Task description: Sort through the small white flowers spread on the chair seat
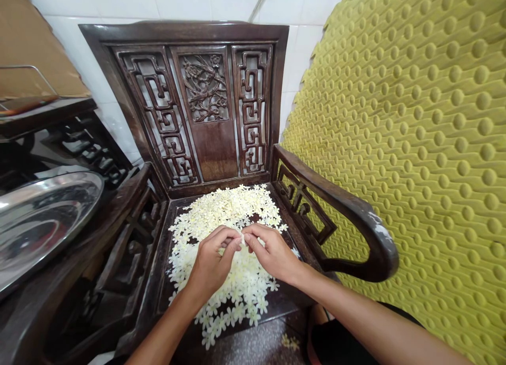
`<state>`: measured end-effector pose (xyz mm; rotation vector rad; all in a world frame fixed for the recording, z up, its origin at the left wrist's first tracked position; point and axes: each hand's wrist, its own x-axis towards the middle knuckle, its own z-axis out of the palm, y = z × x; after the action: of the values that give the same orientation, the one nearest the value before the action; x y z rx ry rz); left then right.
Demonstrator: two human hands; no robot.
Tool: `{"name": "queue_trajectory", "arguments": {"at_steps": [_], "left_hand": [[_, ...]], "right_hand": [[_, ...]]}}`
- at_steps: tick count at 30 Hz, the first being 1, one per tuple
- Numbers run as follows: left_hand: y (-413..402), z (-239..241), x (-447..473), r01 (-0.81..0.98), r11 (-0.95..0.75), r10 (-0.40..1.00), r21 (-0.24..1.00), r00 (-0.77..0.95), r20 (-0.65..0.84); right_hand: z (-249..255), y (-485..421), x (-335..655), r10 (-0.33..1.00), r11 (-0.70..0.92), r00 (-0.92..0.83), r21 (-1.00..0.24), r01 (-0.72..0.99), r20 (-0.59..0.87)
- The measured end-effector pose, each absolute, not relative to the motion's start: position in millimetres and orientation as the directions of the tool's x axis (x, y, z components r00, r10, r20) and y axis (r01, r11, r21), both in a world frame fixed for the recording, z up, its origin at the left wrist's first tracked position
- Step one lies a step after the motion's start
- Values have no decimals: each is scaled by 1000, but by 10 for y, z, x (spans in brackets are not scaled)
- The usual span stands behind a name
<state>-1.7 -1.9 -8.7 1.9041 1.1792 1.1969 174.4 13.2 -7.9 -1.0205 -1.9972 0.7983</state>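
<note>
My left hand (214, 257) and my right hand (272, 249) meet fingertip to fingertip above the chair seat. Thumb and forefinger of each are pinched together. Between the tips shows a white flower piece (242, 239), so small and so covered by the fingers that its shape is unclear. Beneath and around both hands, many small white and pale yellow flowers (221, 209) are spread over the dark wooden seat (164, 296). They lie heaped toward the chair's back and more singly, petals open, at the front edge.
The chair has a carved wooden back (215, 149) and a curved right armrest (356, 223). A shiny round metal tray (75, 212) stands at the left. A yellow studded foam mat (415, 144) rises on the right. A few flowers (290, 342) lie on the floor.
</note>
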Motion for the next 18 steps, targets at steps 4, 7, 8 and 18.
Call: {"name": "queue_trajectory", "arguments": {"at_steps": [4,7,8,18], "left_hand": [[-26,-79,-19,434,-455,890,777,191,415],[-16,-84,-26,442,-458,888,771,195,415],[-9,-86,-29,433,-456,889,777,198,412],[25,-96,-12,153,-257,955,954,192,226]], "right_hand": [[-49,106,1737,858,446,-425,-827,342,287],[-43,102,1738,863,448,-410,-823,349,296],[-46,107,1741,863,453,-404,-818,355,303],[-13,129,1737,870,482,-309,-798,363,385]]}}
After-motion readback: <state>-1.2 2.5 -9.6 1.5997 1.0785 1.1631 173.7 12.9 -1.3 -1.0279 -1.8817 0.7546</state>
